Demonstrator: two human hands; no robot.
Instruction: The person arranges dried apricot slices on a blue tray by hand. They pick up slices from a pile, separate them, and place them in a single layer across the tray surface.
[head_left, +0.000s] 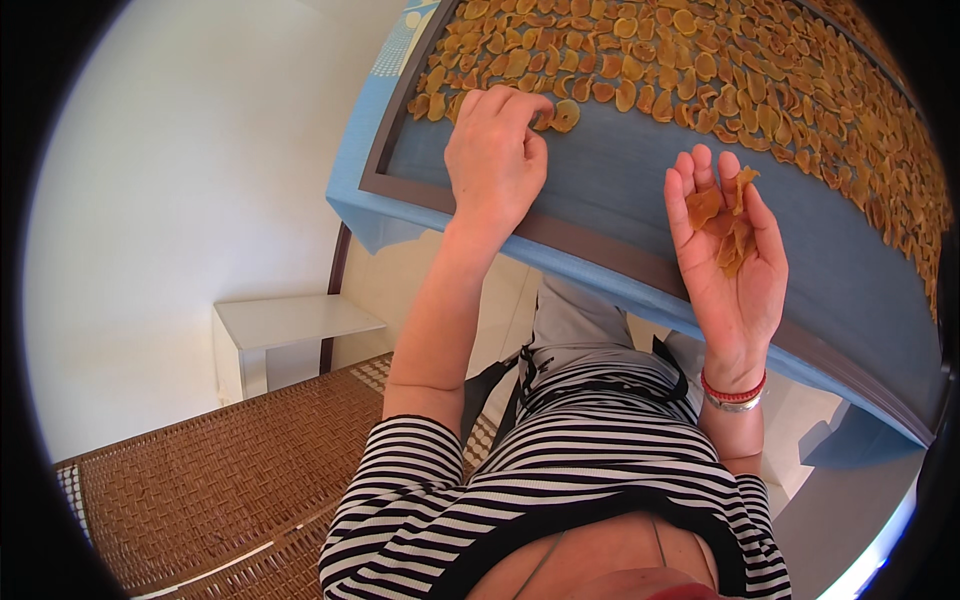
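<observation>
My left hand (496, 161), palm down with bent fingers, is over the near left part of a framed mesh tray (600, 172). Its fingertips pinch a thin, amber, dried-looking slice (544, 120), partly hidden by them. Just right of it lies a round slice (566, 116) with a small hole. Palm up, my right hand (727, 262) is cupped above the tray's near side and holds a few loose slices (735, 247), one of them between thumb and finger. Many similar slices (675, 67) lie in close rows over the tray's far and right parts.
A brown frame (600, 244) edges the tray, which rests on a light blue cloth (349, 176). At lower left is a woven brown rattan surface (232, 465). Beyond it, a small white shelf or table (300, 319) stands against the pale wall (172, 187).
</observation>
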